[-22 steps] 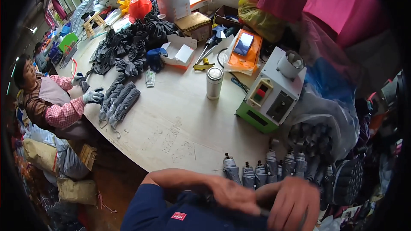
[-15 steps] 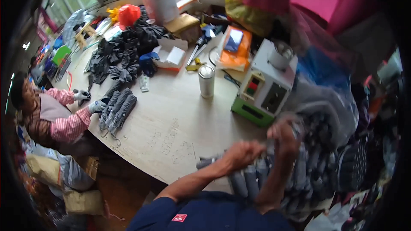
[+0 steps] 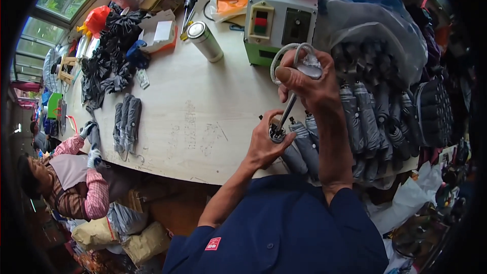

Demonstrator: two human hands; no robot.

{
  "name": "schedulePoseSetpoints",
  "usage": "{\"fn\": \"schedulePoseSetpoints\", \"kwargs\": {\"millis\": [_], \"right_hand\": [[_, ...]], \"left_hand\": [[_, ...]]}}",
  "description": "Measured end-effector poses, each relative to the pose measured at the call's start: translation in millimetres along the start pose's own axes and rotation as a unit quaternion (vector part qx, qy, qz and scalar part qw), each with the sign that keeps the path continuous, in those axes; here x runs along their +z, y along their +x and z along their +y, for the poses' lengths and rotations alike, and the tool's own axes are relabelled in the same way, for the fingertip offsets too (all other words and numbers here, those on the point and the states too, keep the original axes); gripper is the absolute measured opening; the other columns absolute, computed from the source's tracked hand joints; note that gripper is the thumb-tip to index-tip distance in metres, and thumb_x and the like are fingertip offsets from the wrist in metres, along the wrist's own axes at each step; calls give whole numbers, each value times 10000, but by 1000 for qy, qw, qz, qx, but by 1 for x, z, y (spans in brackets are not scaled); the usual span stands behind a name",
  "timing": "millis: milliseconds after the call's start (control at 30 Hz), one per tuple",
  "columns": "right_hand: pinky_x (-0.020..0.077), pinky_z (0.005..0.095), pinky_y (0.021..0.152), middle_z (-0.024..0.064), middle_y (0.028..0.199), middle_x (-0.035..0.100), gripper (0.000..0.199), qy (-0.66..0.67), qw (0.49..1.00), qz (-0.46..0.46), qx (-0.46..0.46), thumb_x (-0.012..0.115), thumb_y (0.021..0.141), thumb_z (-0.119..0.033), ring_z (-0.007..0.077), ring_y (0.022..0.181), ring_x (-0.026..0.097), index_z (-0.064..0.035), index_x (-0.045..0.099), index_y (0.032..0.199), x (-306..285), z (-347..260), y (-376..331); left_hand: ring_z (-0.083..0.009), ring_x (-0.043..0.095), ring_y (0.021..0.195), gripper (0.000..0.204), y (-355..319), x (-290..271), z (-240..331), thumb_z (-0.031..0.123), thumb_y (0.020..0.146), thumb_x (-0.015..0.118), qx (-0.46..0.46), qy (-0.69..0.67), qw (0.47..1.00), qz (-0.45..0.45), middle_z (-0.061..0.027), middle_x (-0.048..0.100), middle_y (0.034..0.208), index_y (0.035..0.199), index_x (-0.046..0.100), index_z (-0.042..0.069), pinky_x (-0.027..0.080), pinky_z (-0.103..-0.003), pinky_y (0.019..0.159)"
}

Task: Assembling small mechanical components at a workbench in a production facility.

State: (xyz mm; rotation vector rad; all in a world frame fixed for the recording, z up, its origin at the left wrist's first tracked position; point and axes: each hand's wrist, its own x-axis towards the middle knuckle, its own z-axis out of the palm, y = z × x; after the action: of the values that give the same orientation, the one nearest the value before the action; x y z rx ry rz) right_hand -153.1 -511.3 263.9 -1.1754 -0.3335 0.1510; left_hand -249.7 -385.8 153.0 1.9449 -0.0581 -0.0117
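Holds a grey umbrella in both hands, slanting above the near side of the table. Grips the handle in the right hand, higher up, fingers curled in around it, with a pale cord loop bulging out to the left. Closes the left hand in a narrow ring around the ribbed end at the bottom of the bare metal shaft. Cannot tell how much canopy to place beneath the left palm.

Just right of the left hand, has folded umbrellas packed side by side, running toward the table's right end and partly under a clear plastic bag. Beyond the right hand, has a grey and green machine with red and green buttons. To the left of that, finds a metal canister upright, and farther left, an open white box near a heap of black fabric. Sees three more grey umbrellas near the co-worker, with gloved hands on dark grey cloth.
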Motion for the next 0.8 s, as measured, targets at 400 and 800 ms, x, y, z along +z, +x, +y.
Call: {"fn": "schedulePoseSetpoints", "kwargs": {"millis": [400,800], "right_hand": [[525,376,794,125,1001,608,595,-214,955,-203,-33,673,789,-511,225,871,615,7,602,1074,-32,-23,56],[494,398,780,175,994,648,418,-454,706,-542,52,479,917,-416,327,906,621,-63,645,1068,8,39,-14]], "left_hand": [[-110,564,598,326,-10,0,-13,275,837,675,-180,-274,923,-200,-49,597,617,658,603,13,457,-267,579],[-131,572,920,311,-13,50,-75,261,837,650,-95,-146,955,-238,-106,634,912,1002,609,1,453,-295,807]]}}
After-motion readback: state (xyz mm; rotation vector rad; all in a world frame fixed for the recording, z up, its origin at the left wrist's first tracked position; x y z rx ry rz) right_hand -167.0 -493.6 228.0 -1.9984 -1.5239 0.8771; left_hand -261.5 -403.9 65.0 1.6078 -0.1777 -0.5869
